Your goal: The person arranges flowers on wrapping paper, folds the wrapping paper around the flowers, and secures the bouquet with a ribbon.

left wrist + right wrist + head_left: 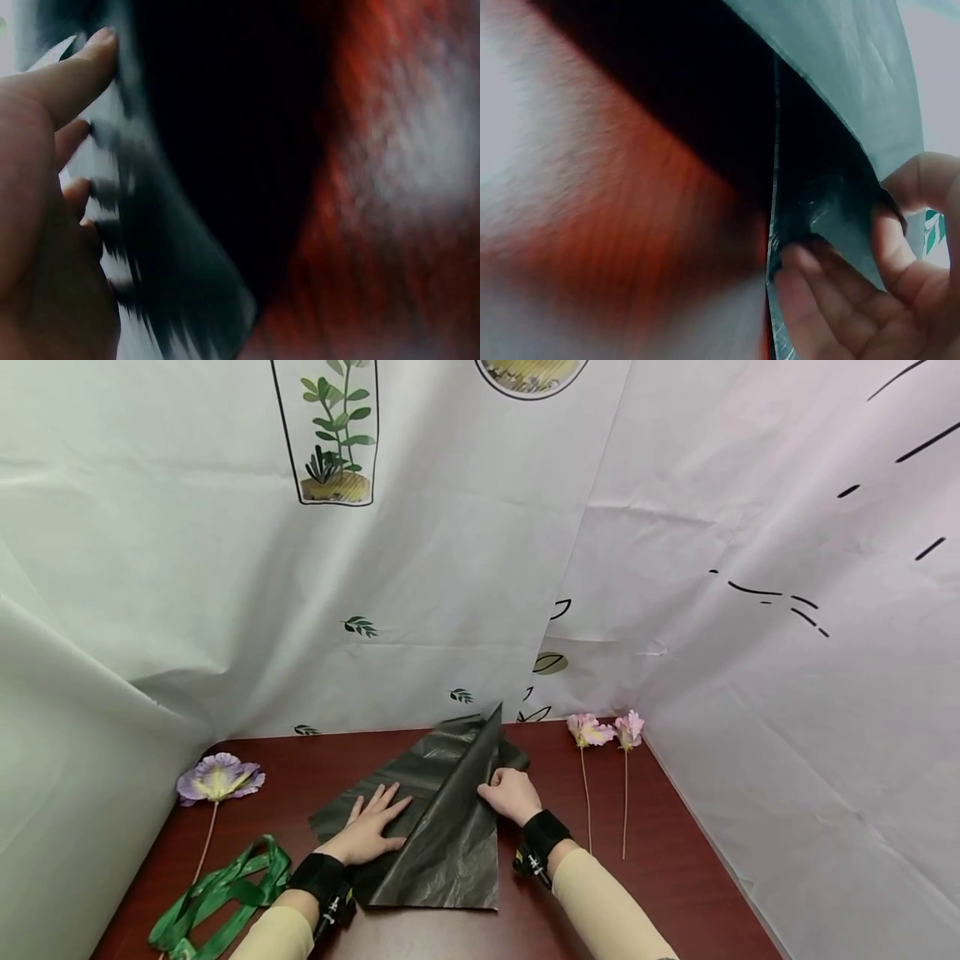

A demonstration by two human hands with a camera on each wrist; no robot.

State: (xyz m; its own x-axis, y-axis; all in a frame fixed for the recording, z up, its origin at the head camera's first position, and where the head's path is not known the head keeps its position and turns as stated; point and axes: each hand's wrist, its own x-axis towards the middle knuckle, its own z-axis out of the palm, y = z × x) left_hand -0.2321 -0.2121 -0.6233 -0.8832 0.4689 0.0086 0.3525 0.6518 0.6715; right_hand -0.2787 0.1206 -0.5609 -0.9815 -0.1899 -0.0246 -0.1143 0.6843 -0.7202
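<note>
A sheet of black wrapping paper (450, 852) lies on the table, its right part folded up and over toward the left with a pointed corner at the back. My left hand (367, 831) rests flat on the sheet's left part, fingers spread, thumb beside the folded flap. The right hand (512, 795) pinches the flap's right edge between thumb and index finger. In the right wrist view, the pinched paper edge curves up from the right hand (900, 262), and the other fingers reach under the raised layer. The left wrist view shows the left fingers (75, 75) over the dark paper (180, 247).
At left, a purple flower (219, 778) lies with its stem running under a loose bundle of green ribbon (217, 893). Two pink flowers (589, 732) with long thin stems lie at right. White printed cloth (420, 568) hangs behind the dark red table (675, 860).
</note>
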